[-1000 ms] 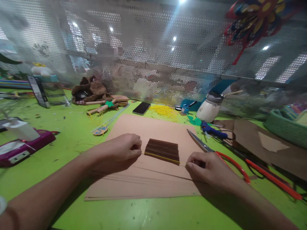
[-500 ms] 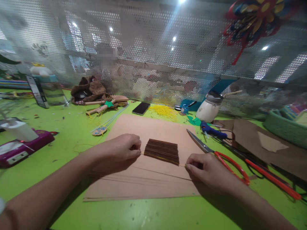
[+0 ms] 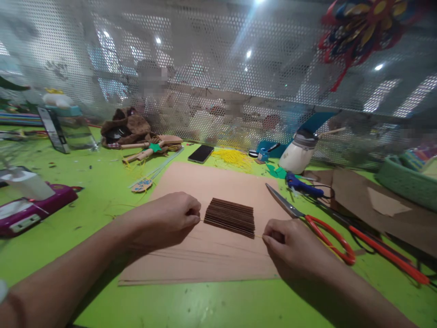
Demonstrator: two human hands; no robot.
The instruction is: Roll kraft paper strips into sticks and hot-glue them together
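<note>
A flat row of dark brown sticks (image 3: 231, 217) lies on a tan cardboard sheet (image 3: 218, 187) in the middle of the green table. My left hand (image 3: 170, 218) is closed in a pinch at the left end of a thin yellow strand (image 3: 202, 221) that runs along the near edge of the sticks. My right hand (image 3: 293, 248) pinches the same strand at its right end, just past the sticks' lower right corner. Both fists rest on the cardboard.
Red-handled scissors (image 3: 321, 228) lie right of my right hand, with a blue glue gun (image 3: 302, 186) and a white jar (image 3: 298, 152) behind. A black phone (image 3: 201, 154), yellow shreds (image 3: 234, 158), a stick doll (image 3: 150, 152) and a pink box (image 3: 30, 207) lie further off. A perforated screen backs the table.
The yellow strand has slid up tight against the sticks' near edge, so less of it shows. My right hand shifted slightly toward me and left; my left hand barely moved.
</note>
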